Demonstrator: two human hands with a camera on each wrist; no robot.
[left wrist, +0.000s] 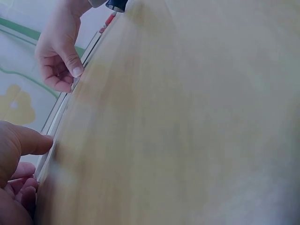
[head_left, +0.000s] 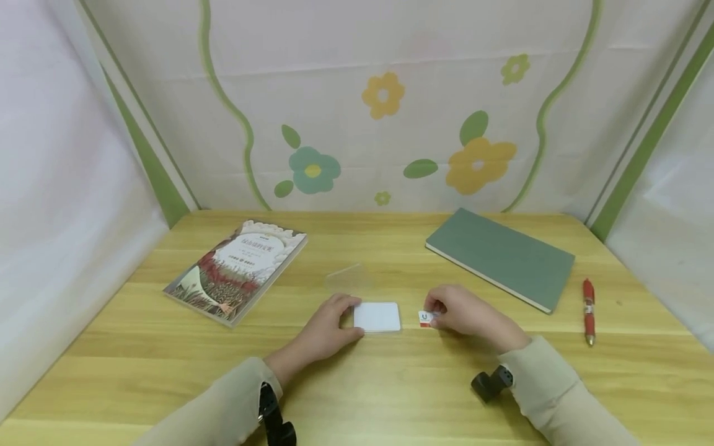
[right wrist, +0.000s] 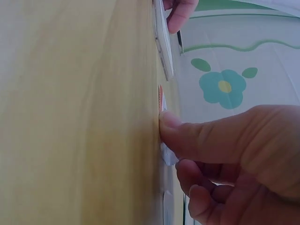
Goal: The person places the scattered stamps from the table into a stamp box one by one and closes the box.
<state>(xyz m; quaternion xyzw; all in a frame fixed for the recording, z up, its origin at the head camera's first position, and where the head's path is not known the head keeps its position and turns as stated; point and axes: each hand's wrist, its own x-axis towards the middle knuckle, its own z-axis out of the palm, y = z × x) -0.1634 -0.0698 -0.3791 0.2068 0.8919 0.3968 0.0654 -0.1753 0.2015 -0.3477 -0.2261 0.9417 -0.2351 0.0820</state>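
Observation:
A flat clear case with a white card-like top (head_left: 377, 317) lies on the table between the hands. My left hand (head_left: 323, 334) holds its left end, thumb at the near corner and fingers at the far one. To the right, my right hand (head_left: 460, 313) pinches a small white card with a red strip (head_left: 426, 318), low at the tabletop. In the right wrist view the thumb lies over this card (right wrist: 162, 98), partly hiding it, and the case (right wrist: 163, 42) shows edge-on beyond. A transparent plastic lid-like piece (head_left: 347, 277) lies behind the case.
An illustrated book (head_left: 237, 269) lies at the left. A green notebook (head_left: 502, 257) lies at the back right, with a red pen (head_left: 589, 311) beside it. Flowered curtain (head_left: 346, 124) stands behind the wooden table (head_left: 379, 396).

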